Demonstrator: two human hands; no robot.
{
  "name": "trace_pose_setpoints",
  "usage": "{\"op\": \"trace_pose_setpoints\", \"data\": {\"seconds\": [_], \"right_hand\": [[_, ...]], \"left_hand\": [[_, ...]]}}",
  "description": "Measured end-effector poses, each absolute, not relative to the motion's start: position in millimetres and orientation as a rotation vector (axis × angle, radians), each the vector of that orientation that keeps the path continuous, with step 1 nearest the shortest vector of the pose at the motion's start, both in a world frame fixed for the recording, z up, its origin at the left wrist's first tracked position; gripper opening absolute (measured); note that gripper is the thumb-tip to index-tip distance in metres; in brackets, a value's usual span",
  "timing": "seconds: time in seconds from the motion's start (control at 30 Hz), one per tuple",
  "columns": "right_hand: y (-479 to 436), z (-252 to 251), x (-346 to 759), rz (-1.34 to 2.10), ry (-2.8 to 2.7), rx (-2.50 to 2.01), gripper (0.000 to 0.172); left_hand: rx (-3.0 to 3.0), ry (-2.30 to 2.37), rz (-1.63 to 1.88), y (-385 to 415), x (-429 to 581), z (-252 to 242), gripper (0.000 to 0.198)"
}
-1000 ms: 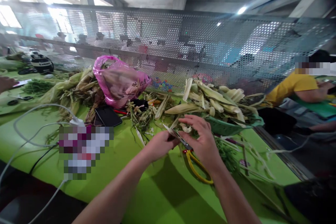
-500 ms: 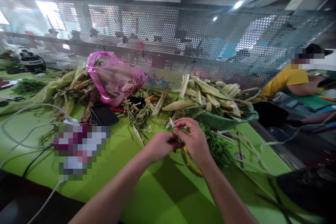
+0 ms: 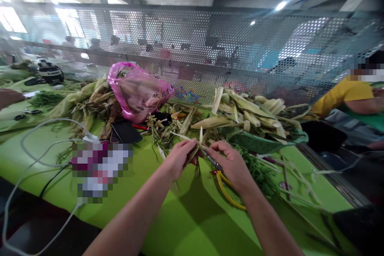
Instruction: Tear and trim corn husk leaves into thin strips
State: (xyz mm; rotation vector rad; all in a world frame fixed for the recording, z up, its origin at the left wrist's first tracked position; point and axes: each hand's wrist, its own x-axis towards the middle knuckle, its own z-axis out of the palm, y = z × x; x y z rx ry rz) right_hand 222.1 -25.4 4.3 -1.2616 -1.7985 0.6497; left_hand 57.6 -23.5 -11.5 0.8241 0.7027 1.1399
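Observation:
My left hand (image 3: 183, 156) is closed, pinching pale corn husk strips (image 3: 201, 136) that spread upward from the fingers, while narrower ends hang below. Beside it, my right hand (image 3: 231, 164) is closed around a metal tool with long curved yellow handles, which look like scissors (image 3: 229, 196). Their metal part (image 3: 214, 162) points toward the husk in my left hand. The handles extend below my right palm, and part of the tool is hidden by the fingers. Both hands are above the green table (image 3: 180, 220).
Dried husks (image 3: 252, 112) heap over a green basket (image 3: 270, 142). A pink plastic bag (image 3: 138, 92), dark phone (image 3: 127, 131) and husk pile (image 3: 93, 104) stand left. Green sprigs (image 3: 264, 172) lie right. A white cable (image 3: 22, 144) loops left. A person in yellow (image 3: 345, 94) sits right.
My hands have moved slightly apart. The husk strips now fan out above my left hand, and the tool's metal part shows beside my right fingers. The view has shifted slightly left.

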Motion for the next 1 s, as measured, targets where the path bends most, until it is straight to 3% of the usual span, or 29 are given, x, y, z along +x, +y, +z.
{"op": "trace_pose_setpoints", "data": {"seconds": [0.17, 0.27, 0.4, 0.57, 1.0], "right_hand": [[-24.9, 4.4, 223.6, 0.498, -1.769, -1.259, 0.025], [-27.9, 6.4, 222.9, 0.242, -1.734, -1.223, 0.016], [-38.6, 11.3, 214.4, -0.041, -1.746, -1.225, 0.018], [-42.1, 5.2, 201.2, -0.02, -1.945, -1.323, 0.023], [-32.8, -1.4, 205.8, 0.241, -1.936, -1.262, 0.014]], "left_hand": [[0.767, 0.726, 1.108, -24.3, 56.3, -11.0, 0.02], [0.751, 0.719, 1.142, -23.4, 57.8, -13.5, 0.022], [0.76, 0.743, 1.229, -21.6, 61.8, -17.2, 0.027], [0.809, 0.763, 1.297, -24.6, 65.8, -15.7, 0.032], [0.877, 0.854, 1.298, -22.8, 63.0, -15.8, 0.037]]}}
